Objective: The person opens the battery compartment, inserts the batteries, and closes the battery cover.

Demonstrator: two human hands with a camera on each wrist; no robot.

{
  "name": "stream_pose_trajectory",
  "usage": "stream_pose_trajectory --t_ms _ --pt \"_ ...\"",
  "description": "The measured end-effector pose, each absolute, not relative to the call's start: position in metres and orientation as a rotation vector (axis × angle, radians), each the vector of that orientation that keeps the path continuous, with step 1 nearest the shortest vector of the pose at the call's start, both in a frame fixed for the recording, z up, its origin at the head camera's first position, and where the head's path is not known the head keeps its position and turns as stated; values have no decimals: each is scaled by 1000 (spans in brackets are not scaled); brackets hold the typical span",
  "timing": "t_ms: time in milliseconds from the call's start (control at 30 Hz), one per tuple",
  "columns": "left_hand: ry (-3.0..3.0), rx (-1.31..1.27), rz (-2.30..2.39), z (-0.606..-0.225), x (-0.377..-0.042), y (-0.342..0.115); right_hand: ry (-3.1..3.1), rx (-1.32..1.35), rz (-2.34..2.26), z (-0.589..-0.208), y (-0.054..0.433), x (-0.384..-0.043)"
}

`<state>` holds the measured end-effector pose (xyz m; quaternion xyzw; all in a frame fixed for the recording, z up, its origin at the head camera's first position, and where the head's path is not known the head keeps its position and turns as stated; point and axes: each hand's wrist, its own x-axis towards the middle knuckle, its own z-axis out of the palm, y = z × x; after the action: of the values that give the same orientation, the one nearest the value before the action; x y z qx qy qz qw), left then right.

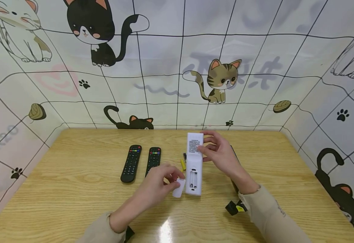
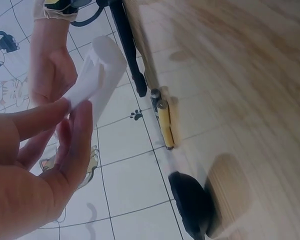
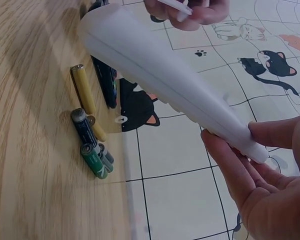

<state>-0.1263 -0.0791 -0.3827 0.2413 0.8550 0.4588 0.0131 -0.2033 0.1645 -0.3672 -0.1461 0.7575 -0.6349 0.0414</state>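
Above the counter [image 1: 83,192], fingers of the right hand [image 1: 222,156] grip a white remote [image 1: 194,160], battery bay [image 1: 193,179] empty, and the left hand [image 1: 160,180] pinches its cover [image 1: 178,189] alongside, seemingly a battery-fitting step, probably calling next for a freed hand.

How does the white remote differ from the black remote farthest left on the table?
The white remote shows its back, with an open battery compartment; the leftmost black remote shows its buttons. The right hand holds the white remote, while the black remote lies on the table. Both are long and slim.
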Motion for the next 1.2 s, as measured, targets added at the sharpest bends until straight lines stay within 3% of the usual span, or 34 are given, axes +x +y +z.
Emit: stream_pose_trajectory --t_ms 1200 --pt "2628 785 833 -393 -131 -97 2370 -439 -1922 -365 170 -203"
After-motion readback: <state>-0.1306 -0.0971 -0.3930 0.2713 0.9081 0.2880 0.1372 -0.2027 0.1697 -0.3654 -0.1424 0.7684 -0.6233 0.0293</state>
